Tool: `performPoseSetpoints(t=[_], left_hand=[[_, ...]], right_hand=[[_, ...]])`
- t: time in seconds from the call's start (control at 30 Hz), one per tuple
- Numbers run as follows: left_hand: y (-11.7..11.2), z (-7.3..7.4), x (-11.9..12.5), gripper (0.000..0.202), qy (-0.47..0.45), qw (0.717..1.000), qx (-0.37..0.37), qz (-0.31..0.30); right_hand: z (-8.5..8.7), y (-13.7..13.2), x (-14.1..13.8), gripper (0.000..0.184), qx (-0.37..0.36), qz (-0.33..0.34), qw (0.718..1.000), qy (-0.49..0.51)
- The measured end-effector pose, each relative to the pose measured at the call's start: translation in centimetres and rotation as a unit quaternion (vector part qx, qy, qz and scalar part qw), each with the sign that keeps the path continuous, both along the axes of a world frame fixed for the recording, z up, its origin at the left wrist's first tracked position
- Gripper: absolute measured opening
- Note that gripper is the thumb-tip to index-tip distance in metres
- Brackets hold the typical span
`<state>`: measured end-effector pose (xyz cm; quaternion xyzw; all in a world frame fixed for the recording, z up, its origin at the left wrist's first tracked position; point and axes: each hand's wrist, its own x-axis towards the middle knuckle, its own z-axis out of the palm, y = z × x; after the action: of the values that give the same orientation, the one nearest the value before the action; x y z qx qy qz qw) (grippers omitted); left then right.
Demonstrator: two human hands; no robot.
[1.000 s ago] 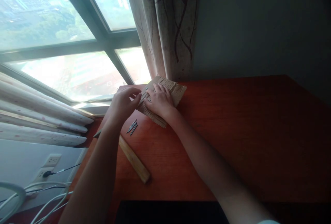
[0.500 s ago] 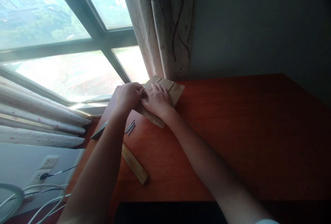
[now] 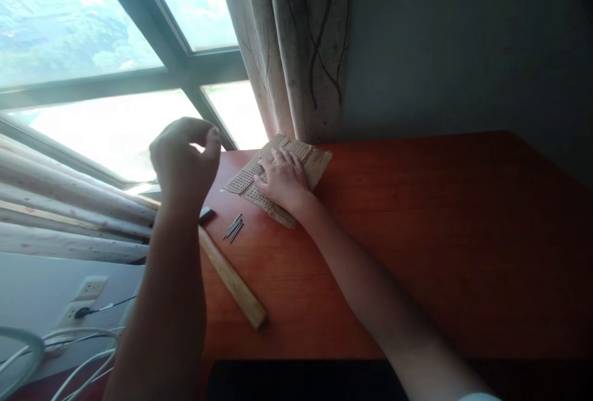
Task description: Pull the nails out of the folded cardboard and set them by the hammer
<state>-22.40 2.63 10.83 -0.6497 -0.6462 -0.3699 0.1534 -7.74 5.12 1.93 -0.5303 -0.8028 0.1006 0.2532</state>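
Note:
A piece of brown cardboard (image 3: 248, 177) with rows of small holes lies at an angle on the far part of the table. My right hand (image 3: 283, 180) rests on it, fingers spread and palm down. To the left, in front of the window, my left hand (image 3: 183, 154) is raised off the cardboard. Its thumb and index finger curve together into a pinch; whatever is between the tips, if anything, is too small to make out. Several thin metal nails (image 3: 234, 228) lie in front of the cardboard. Beside them is a hammer (image 3: 234, 280) with a wooden handle, its dark head partly behind my left forearm.
The reddish-brown wooden table (image 3: 440, 240) stretches to the right along a grey wall. A window (image 3: 92, 123) and patterned curtains (image 3: 306, 42) border its far left side. White cables (image 3: 78, 333) hang near a wall socket (image 3: 91, 288) at lower left.
My left hand has lifted from the cardboard and moved left and up, uncovering more of the holes and the hammer. My right hand has stayed on the cardboard.

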Motion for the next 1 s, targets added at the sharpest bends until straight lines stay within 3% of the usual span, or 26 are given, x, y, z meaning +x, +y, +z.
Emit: performPoseSetpoints(t=[0.07, 0.17, 0.27, 0.33, 0.5, 0.73, 1.0], left_hand=[[-2.3, 0.2, -1.2, 0.021, 0.076, 0.995, -0.055, 0.046], [-5.3, -0.8, -2.9, 0.024, 0.177, 0.957, -0.201, 0.109], [-6.6, -2.7, -3.9, 0.026, 0.182, 0.910, -0.360, 0.101], [-6.6, -4.0, -4.2, 0.028, 0.180, 0.887, -0.418, 0.083], [-5.9, -6.0, -4.5, 0.032, 0.193, 0.876, -0.438, 0.066], [-4.9, -7.2, -4.8, 0.029, 0.168, 0.889, -0.427, 0.017], [-4.0, -8.8, -5.6, 0.032, 0.140, 0.884, -0.445, -0.023]], right_hand=[[0.0, 0.0, 0.0, 0.045, 0.000, 0.001, 1.000, -0.002], [0.1, 0.0, 0.1, 0.046, 0.003, 0.005, 1.000, -0.004], [0.2, -0.1, 0.1, 0.046, 0.004, 0.004, 1.000, -0.003], [0.2, -0.1, 0.1, 0.045, 0.005, 0.001, 1.000, 0.000], [0.2, -0.1, 0.1, 0.046, -0.002, 0.006, 1.000, 0.001], [0.3, -0.2, 0.1, 0.046, -0.011, 0.005, 1.000, -0.002], [0.3, -0.2, 0.2, 0.047, -0.013, 0.007, 1.000, -0.005]])
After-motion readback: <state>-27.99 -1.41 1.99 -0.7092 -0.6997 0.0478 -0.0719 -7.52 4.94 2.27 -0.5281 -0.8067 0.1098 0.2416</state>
